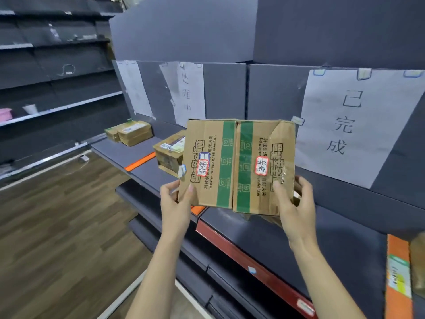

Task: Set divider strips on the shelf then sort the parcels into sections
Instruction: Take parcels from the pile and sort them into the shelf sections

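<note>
Two hands, left and right, pinch a crumpled box by its lower corners above the shelf, right of the orange strip, where its torn flap could buckle and spill it.
</note>
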